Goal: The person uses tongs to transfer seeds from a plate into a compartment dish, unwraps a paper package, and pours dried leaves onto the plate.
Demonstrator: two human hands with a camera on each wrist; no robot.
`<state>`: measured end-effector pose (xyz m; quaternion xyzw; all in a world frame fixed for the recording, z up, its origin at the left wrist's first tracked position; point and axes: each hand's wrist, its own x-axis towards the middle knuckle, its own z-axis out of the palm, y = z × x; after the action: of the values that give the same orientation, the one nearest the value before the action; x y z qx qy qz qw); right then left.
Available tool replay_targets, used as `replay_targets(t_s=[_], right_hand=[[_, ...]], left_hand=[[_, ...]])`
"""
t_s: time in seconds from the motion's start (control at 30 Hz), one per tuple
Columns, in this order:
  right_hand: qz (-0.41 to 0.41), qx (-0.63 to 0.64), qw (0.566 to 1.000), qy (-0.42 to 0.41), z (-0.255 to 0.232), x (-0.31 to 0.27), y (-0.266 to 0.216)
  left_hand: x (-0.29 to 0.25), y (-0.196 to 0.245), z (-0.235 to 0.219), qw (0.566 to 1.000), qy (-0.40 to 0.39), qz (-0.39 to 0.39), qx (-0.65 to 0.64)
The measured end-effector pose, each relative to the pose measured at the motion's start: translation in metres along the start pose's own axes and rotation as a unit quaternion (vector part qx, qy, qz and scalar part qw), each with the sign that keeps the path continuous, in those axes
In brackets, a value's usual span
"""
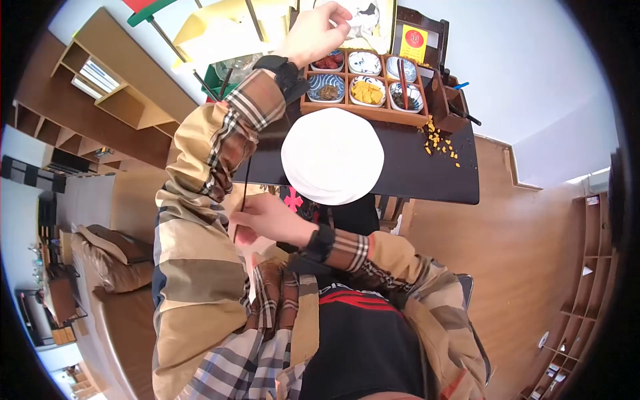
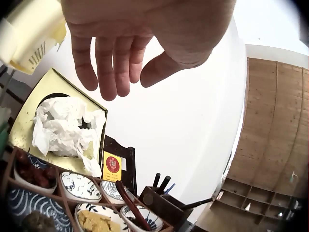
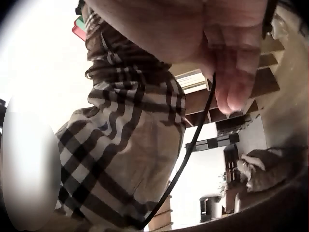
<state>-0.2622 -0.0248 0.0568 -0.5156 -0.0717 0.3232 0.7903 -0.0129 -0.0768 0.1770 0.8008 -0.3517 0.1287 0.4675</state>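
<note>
My left hand (image 1: 313, 33) is raised over the far side of the dark table, near a yellow tray (image 1: 385, 41) with crumpled white tissue (image 1: 365, 21). In the left wrist view its fingers (image 2: 107, 72) hang loosely bent, with nothing between them. Close to my left sleeve (image 1: 200, 157), my right hand (image 1: 270, 220) pinches a thin black cord (image 1: 246, 177) between thumb and fingers. From these fingers the cord (image 3: 193, 145) runs down along the checked sleeve in the right wrist view.
A wooden divided tray (image 1: 363, 115) holds several patterned bowls with red, yellow and dark foods; dark red sticks (image 1: 403, 83) lie across one. Nearer stands a round white thing (image 1: 332, 157). Yellow bits (image 1: 437, 141) are scattered by a wooden holder (image 1: 448, 107) at the right.
</note>
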Motion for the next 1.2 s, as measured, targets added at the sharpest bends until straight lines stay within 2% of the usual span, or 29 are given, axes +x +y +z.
replay_targets(t_s=[0.07, 0.13, 0.17, 0.2, 0.27, 0.33, 0.47, 0.5, 0.53, 0.6, 0.63, 0.67, 0.7, 0.73, 0.77, 0.8, 0.83, 0.87, 0.9, 1.0, 1.07, 1.1, 1.13, 1.2], right_hand=[[0.026, -0.102, 0.994, -0.036, -0.015, -0.020, -0.024], [0.029, -0.105, 0.992, -0.060, -0.043, -0.038, -0.032], [0.035, -0.104, 0.993, -0.051, -0.056, -0.053, -0.040], [0.042, -0.103, 0.993, -0.040, -0.070, -0.072, -0.053], [0.032, -0.141, 0.989, 0.031, -0.100, -0.112, -0.075], [0.021, -0.199, 0.972, 0.121, -0.136, -0.144, -0.086], [-0.012, -0.338, 0.914, 0.227, -0.198, -0.163, -0.138], [-0.048, -0.389, 0.887, 0.244, -0.218, -0.158, -0.149], [-0.084, -0.441, 0.855, 0.259, -0.237, -0.150, -0.161], [-0.101, -0.526, 0.789, 0.301, -0.271, -0.130, -0.188], [-0.153, -0.609, 0.702, 0.336, -0.278, -0.119, -0.202], [-0.203, -0.680, 0.603, 0.365, -0.284, -0.108, -0.216], [-0.189, -0.709, 0.568, 0.372, -0.298, -0.097, -0.230], [-0.201, -0.682, 0.600, 0.366, -0.310, -0.087, -0.241], [-0.240, -0.667, 0.590, 0.387, -0.314, -0.077, -0.248], [-0.279, -0.650, 0.578, 0.406, -0.318, -0.064, -0.255], [-0.253, -0.687, 0.547, 0.406, -0.340, -0.049, -0.258], [-0.226, -0.720, 0.514, 0.407, -0.359, -0.034, -0.260], [-0.226, -0.694, 0.540, 0.420, -0.351, -0.023, -0.263], [-0.186, -0.691, 0.547, 0.435, -0.357, 0.013, -0.271], [-0.167, -0.638, 0.601, 0.452, -0.365, 0.036, -0.278], [-0.134, -0.623, 0.607, 0.475, -0.362, 0.042, -0.282], [-0.175, -0.619, 0.598, 0.479, -0.369, 0.053, -0.281], [-0.191, -0.545, 0.633, 0.516, -0.354, 0.064, -0.283]], left_hand=[[-0.002, 0.007, -0.006, 1.000, -0.013, 0.001, 0.006], [-0.006, 0.016, -0.011, 0.999, -0.033, -0.032, -0.001], [-0.009, 0.017, -0.017, 0.996, -0.070, -0.037, -0.048], [-0.011, 0.014, -0.019, 0.998, -0.066, -0.006, 0.021], [-0.024, 0.030, -0.030, 0.995, -0.085, -0.006, 0.042], [-0.032, 0.038, -0.043, 0.991, -0.121, -0.050, 0.010], [-0.023, 0.029, -0.039, 0.990, -0.130, -0.016, 0.046], [-0.013, 0.030, -0.035, 0.982, -0.146, -0.078, 0.089], [-0.005, 0.022, -0.028, 0.982, -0.147, -0.075, 0.089], [0.011, -0.005, -0.010, 0.980, -0.101, 0.001, 0.170], [0.021, -0.018, -0.003, 0.981, -0.102, 0.024, 0.161], [0.034, -0.030, 0.001, 0.977, -0.125, 0.001, 0.173], [0.044, -0.044, 0.007, 0.976, -0.099, 0.027, 0.190], [0.053, -0.059, 0.014, 0.974, -0.071, 0.055, 0.208], [0.062, -0.073, 0.023, 0.974, -0.048, 0.031, 0.218], [0.070, -0.081, 0.031, 0.974, -0.024, 0.007, 0.227], [0.071, -0.076, 0.033, 0.974, -0.038, -0.049, 0.216], [0.068, -0.067, 0.030, 0.971, -0.079, -0.017, 0.225], [0.068, -0.065, 0.032, 0.972, -0.076, -0.035, 0.220], [0.077, -0.086, 0.048, 0.969, -0.066, -0.048, 0.234], [0.079, -0.085, 0.052, 0.967, -0.063, -0.074, 0.235], [0.081, -0.085, 0.052, 0.968, -0.059, -0.081, 0.230], [0.082, -0.092, 0.056, 0.969, -0.057, -0.090, 0.225], [0.089, -0.103, 0.061, 0.966, -0.059, -0.114, 0.225]])
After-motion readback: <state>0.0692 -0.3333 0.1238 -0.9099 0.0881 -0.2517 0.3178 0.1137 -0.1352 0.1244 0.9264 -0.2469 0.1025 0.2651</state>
